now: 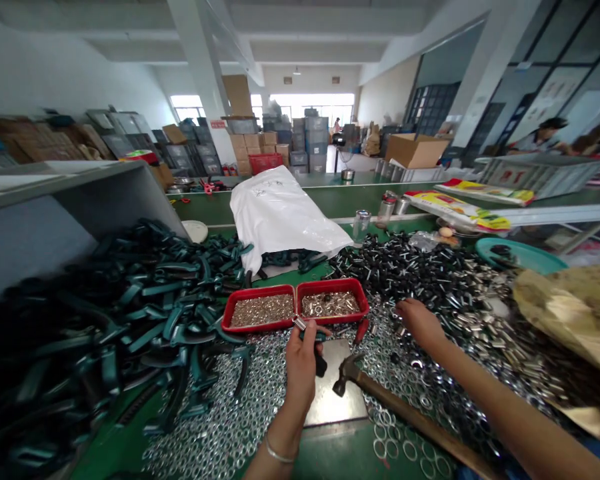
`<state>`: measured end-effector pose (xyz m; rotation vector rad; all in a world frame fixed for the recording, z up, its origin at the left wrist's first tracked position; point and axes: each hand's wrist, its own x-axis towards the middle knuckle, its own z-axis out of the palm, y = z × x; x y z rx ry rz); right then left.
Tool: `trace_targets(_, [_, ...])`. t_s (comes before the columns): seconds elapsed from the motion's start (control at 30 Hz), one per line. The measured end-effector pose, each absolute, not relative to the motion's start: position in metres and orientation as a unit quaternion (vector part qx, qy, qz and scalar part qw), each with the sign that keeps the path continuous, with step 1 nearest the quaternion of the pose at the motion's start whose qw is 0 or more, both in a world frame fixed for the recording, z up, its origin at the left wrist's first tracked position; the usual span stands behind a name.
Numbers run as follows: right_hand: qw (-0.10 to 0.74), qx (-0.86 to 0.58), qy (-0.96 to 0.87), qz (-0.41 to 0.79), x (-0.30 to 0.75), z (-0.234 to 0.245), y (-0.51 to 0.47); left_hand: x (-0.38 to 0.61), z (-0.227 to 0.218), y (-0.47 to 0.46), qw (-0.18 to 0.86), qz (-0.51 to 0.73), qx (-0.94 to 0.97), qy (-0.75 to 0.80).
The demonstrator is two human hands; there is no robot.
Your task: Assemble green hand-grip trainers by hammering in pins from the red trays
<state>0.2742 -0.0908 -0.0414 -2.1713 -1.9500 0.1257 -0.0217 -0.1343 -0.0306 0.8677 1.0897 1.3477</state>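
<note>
My left hand [301,360] is closed around a teal-and-black handle part [321,365], with a ribbed metal piece [299,323] showing at its upper end. It is above a flat metal plate [337,407]. Further right, my right hand [421,323] reaches to the pile of black-headed metal parts [390,267], its fingers drawn together at the edge of the pile. Whatever those fingers pinch is too small to make out. A hammer [400,405] lies with its head on the plate and its wooden handle toward me. Loose metal rings [250,393] spread around the plate.
Two red trays [296,308] of small metal pieces stand beyond my hands. Teal handles [170,313] are heaped left, beside a grey bin [145,193]. A white sack [290,213] lies behind the trays. A teal basin [525,253] is at right; another person [543,139] sits farther back.
</note>
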Motion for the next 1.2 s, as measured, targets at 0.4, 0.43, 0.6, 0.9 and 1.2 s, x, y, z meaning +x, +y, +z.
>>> trace_targets(0.4, [0.424,-0.487,-0.613,0.456,0.149,-0.016,-0.152,-0.017,-0.029,-0.148,0.509,0.515,0.514,0.46])
trace_targets(0.43, [0.419,-0.473,-0.6,0.49,0.148,-0.016,-0.152,-0.018,-0.029,-0.149,0.506,0.513,0.521,0.457])
trace_targets(0.6, [0.411,-0.447,-0.542,0.581,0.149,-0.017,-0.154,-0.018,-0.027,-0.154,0.507,0.501,0.537,0.451])
trace_targets(0.9, [0.395,-0.449,-0.506,0.621,0.131,-0.016,-0.164,-0.017,-0.03,-0.152,0.466,0.492,0.555,0.482])
trace_targets(1.2, [0.395,-0.499,-0.731,0.245,0.129,-0.019,-0.164,-0.021,-0.018,-0.152,0.491,0.494,0.542,0.471])
